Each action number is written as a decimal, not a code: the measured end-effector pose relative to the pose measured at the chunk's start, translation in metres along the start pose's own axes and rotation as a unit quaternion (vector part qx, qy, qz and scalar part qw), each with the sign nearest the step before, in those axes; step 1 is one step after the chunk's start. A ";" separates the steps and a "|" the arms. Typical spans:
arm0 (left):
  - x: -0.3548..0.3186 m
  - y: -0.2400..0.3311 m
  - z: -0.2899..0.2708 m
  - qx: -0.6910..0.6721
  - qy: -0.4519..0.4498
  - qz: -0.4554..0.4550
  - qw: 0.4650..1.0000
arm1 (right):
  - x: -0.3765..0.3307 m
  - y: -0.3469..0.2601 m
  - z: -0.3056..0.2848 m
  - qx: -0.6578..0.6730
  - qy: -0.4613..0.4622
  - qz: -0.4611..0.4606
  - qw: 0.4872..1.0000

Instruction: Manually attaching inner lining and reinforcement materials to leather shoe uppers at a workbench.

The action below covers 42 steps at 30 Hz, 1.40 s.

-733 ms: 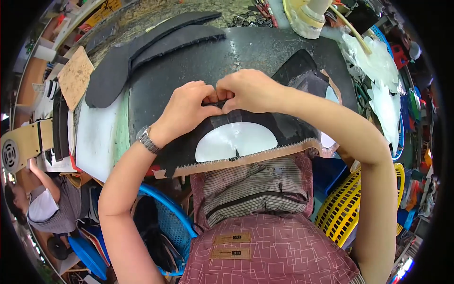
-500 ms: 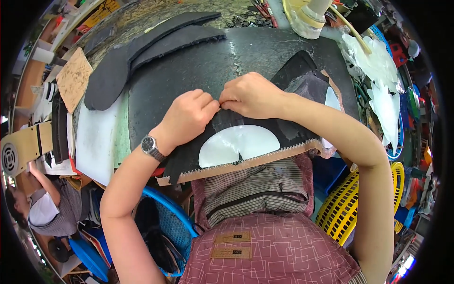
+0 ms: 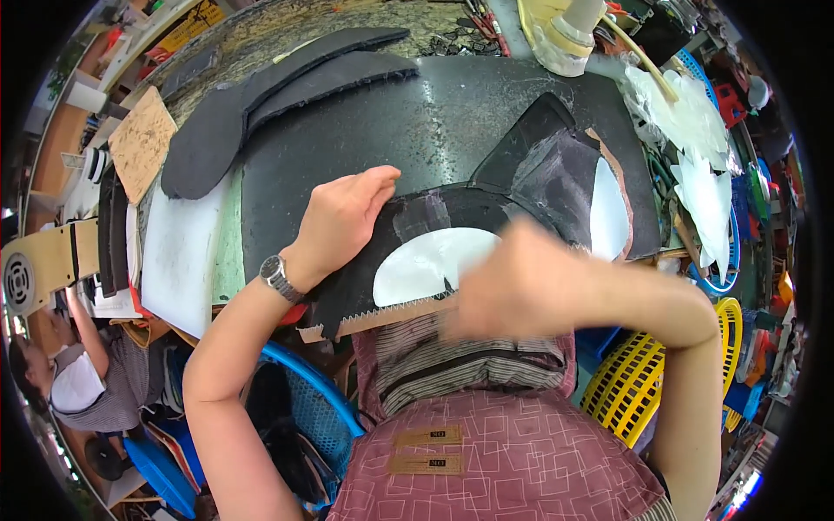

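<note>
A black sheet-material piece lies at the bench's near edge, bearing a white half-oval patch and a tan, zigzag-cut strip. My left hand, with a wristwatch, is at the piece's far left edge. Its fingers are curled together; what they hold, if anything, is hidden. My right hand is smeared by motion over the right part of the white patch, so its fingers cannot be read. To the right, a folded black section carries a second white patch.
Black foam-like cut pieces lie at the far left of the dark work mat. A pot stands at the back, near torn whitish sheets. Below are a blue basket and a yellow basket. Another person sits at left.
My right hand has left the far edge beside my left hand and moved down and right, toward me. My left hand stays near its place. The black piece's far edge now shows.
</note>
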State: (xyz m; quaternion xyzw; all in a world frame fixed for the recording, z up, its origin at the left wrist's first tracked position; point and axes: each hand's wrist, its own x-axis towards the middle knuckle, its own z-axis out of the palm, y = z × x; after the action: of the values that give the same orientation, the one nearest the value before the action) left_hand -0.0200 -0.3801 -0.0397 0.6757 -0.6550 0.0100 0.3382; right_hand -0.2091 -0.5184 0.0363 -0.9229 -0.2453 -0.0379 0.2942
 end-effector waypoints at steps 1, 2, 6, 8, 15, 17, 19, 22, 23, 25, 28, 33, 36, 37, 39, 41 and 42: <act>0.005 0.006 -0.001 -0.079 0.022 -0.037 0.996 | -0.009 -0.022 0.008 0.026 -0.091 -0.006 0.995; 0.005 0.010 -0.005 -0.095 -0.004 -0.058 0.994 | -0.016 -0.030 0.021 -0.024 -0.120 -0.036 0.992; 0.005 0.003 -0.007 0.009 -0.038 0.029 0.999 | -0.017 -0.023 0.047 -0.099 0.092 0.072 0.988; 0.012 0.003 -0.005 0.022 -0.065 0.044 0.997 | -0.010 -0.015 0.058 -0.171 0.120 0.159 0.965; 0.050 0.013 -0.013 0.168 -0.265 0.139 0.939 | -0.006 -0.012 0.078 -0.182 0.085 0.200 0.959; 0.054 0.019 -0.011 0.202 -0.300 0.167 0.917 | -0.007 -0.011 0.084 -0.205 0.115 0.184 0.954; 0.054 0.021 -0.007 0.227 -0.325 0.158 0.904 | -0.009 -0.015 0.082 -0.198 0.105 0.184 0.957; 0.047 0.012 -0.009 0.171 -0.283 0.129 0.935 | -0.012 -0.014 0.082 -0.213 0.093 0.164 0.959; 0.044 0.007 -0.011 0.172 -0.284 0.130 0.934 | -0.014 -0.013 0.083 -0.237 0.088 0.144 0.957; 0.041 -0.003 -0.020 0.175 -0.185 0.085 0.963 | -0.016 -0.012 0.091 -0.262 0.094 0.141 0.950; 0.036 -0.009 -0.038 0.024 -0.082 -0.075 0.993 | -0.017 -0.011 0.094 -0.294 0.106 0.133 0.941; 0.033 0.008 -0.026 -0.005 -0.145 -0.001 0.989 | -0.017 -0.009 0.095 -0.304 0.110 0.138 0.936; 0.033 0.005 -0.018 0.038 -0.186 0.026 0.981 | -0.016 -0.008 0.096 -0.327 0.115 0.134 0.928; 0.033 0.004 -0.017 0.036 -0.188 0.026 0.981 | -0.015 -0.008 0.097 -0.331 0.119 0.130 0.927; 0.033 0.000 -0.015 0.055 -0.203 0.052 0.976 | -0.015 -0.008 0.098 -0.334 0.124 0.128 0.926; 0.040 0.000 -0.016 0.097 -0.234 0.078 0.964 | -0.014 -0.009 0.099 -0.337 0.130 0.128 0.924; 0.043 0.001 -0.016 0.139 -0.264 0.105 0.948 | -0.013 -0.009 0.099 -0.335 0.129 0.127 0.925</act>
State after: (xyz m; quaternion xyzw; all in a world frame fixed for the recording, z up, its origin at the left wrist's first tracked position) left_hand -0.0076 -0.4105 -0.0069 0.6216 -0.7804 -0.0425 0.0526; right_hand -0.2320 -0.4623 -0.0437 -0.9782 -0.0589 -0.1989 -0.0009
